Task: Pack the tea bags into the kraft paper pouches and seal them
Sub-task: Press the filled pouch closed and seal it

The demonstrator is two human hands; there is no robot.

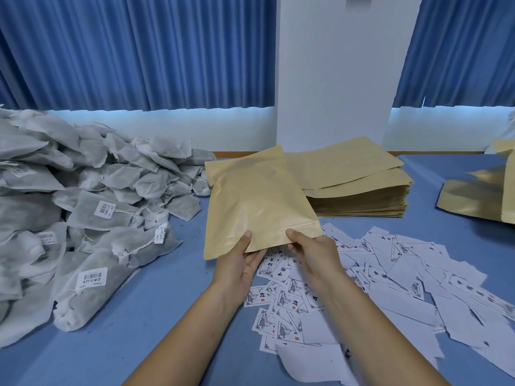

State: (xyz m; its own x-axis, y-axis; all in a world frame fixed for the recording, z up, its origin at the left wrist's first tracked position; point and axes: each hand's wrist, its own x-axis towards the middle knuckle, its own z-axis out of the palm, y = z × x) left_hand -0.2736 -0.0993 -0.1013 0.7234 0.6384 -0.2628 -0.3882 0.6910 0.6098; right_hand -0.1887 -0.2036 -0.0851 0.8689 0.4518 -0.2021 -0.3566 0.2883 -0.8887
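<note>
You've got one flat brown kraft paper pouch (256,196) up off the blue bench (156,330), both hands on its near short edge. Your left hand (239,263) pinches that edge with thumb on top and fingers underneath. Your right hand (315,254) pinches just beside it, thumb on top too. Each grip is closed on paper, with nothing else in either.

The pouch's long axis runs away from you, and the pressed zip line sits just beyond your thumbs, so I'd judge the mouth faces you. It looks flat and unopened, with nothing inside that I can see.

Now the relation that matters: the heap of grey mesh tea bags with white tags (92,196) lies to the left of the pouch, nearer your left hand and well apart from your right. So the left looks the natural one to reach for a bag once the mouth is parted, with the right holding the pouch.

The stack of empty kraft pouches (359,190) sits behind, and scattered white printed labels (390,274) lie beneath your right wrist.
</note>
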